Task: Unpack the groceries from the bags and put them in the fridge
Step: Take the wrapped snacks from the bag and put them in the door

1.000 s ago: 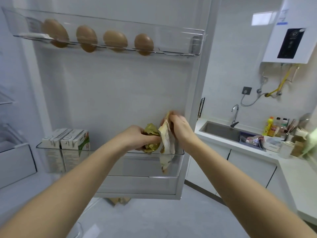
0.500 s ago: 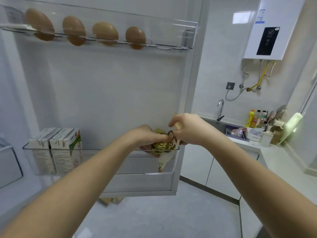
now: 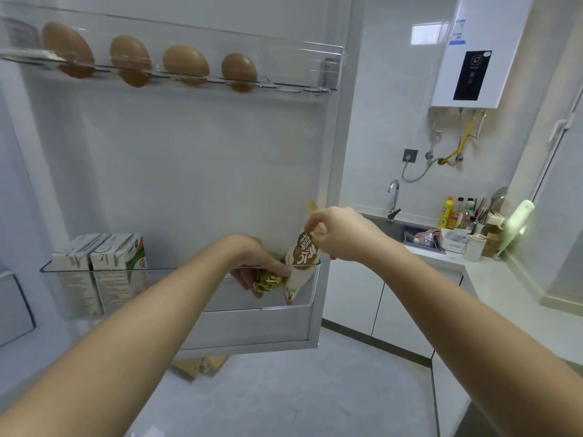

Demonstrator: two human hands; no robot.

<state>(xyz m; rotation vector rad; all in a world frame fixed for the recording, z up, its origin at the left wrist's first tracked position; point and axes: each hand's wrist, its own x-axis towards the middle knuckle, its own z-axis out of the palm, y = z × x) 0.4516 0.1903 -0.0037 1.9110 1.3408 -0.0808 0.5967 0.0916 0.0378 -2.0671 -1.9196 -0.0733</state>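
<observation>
The fridge door stands open before me, and its lower door shelf is clear plastic. My left hand reaches into the shelf's right end and grips a crumpled gold-wrapped packet. My right hand pinches the top of a white and brown snack packet, which stands upright in the shelf's right corner, its lower end inside the shelf. Two milk cartons stand at the shelf's left end.
Several brown eggs sit in the upper door shelf. To the right are a white counter with a sink, bottles and a water heater on the wall. A brown bag lies on the floor under the door.
Both hands have lowered the two packets into the lower door shelf. The white and brown packet now stands upright in the right corner. The view has shifted slightly.
</observation>
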